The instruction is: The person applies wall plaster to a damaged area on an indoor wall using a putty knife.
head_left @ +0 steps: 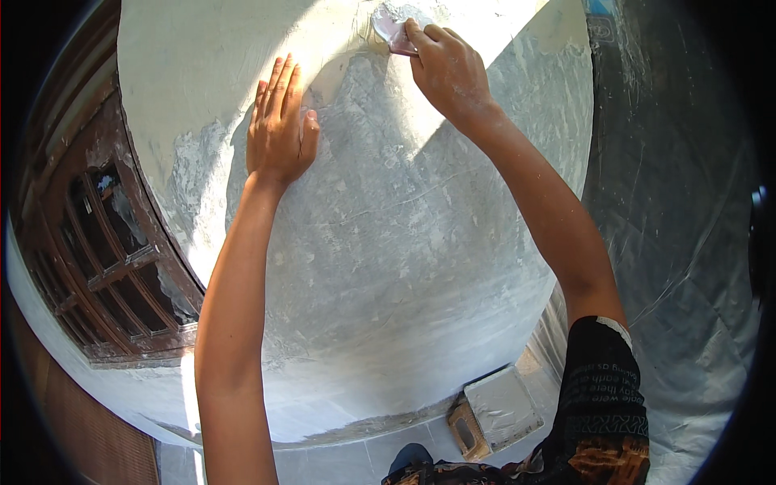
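Observation:
My right hand point(453, 77) is high on the wall, its fingers closed round a flat, pinkish putty scraper point(394, 35). Whitish paste shows at the scraper's upper edge, against the wall. Lower and to the left, my left hand point(279, 137) lies flat on the wall point(388, 218) with its fingers stretched upward and nothing in it. Cream filler covers the upper left of the wall, while the middle and lower parts are patchy grey. Bright sunlight falls across the upper part.
At the left is a brown wooden window frame point(105, 279) with panes. Dark plastic sheeting point(679, 210) hangs along the right side. Near the wall's foot, a pale, smeared flat square thing point(503, 404) and a brown-edged block point(467, 431) rest on the tiled floor point(347, 462).

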Tool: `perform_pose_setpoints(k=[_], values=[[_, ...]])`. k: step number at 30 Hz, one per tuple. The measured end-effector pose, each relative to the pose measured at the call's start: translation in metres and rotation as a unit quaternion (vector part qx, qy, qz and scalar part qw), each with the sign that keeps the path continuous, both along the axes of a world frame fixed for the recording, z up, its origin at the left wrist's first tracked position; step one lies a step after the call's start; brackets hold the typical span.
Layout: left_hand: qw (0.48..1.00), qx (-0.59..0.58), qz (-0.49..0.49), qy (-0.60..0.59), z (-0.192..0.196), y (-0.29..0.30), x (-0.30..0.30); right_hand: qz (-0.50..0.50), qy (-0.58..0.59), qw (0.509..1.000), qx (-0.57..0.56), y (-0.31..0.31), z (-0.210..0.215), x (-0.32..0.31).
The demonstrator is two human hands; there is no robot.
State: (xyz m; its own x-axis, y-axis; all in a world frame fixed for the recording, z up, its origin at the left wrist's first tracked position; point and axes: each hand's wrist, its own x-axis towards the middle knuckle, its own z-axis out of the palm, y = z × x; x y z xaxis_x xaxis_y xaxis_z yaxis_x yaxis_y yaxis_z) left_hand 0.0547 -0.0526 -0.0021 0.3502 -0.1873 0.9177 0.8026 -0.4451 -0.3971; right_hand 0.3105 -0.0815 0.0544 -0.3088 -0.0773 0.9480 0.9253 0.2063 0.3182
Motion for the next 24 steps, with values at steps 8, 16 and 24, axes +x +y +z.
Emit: perform_pose_setpoints(k=[8,16,24], values=[[1.000,0.007,-0.003,-0.009,0.005,0.000,-0.005,-0.017,-0.116,0.992,-0.035,0.009,-0.072,-0.025],[0.999,0.034,-0.015,-0.023,0.004,0.004,0.004,-0.053,0.010,0.998,-0.039,-0.002,0.011,-0.016],[0.999,0.034,-0.019,-0.036,0.002,0.005,-0.007,0.003,-0.085,0.996,-0.041,0.001,-0.058,-0.048]])
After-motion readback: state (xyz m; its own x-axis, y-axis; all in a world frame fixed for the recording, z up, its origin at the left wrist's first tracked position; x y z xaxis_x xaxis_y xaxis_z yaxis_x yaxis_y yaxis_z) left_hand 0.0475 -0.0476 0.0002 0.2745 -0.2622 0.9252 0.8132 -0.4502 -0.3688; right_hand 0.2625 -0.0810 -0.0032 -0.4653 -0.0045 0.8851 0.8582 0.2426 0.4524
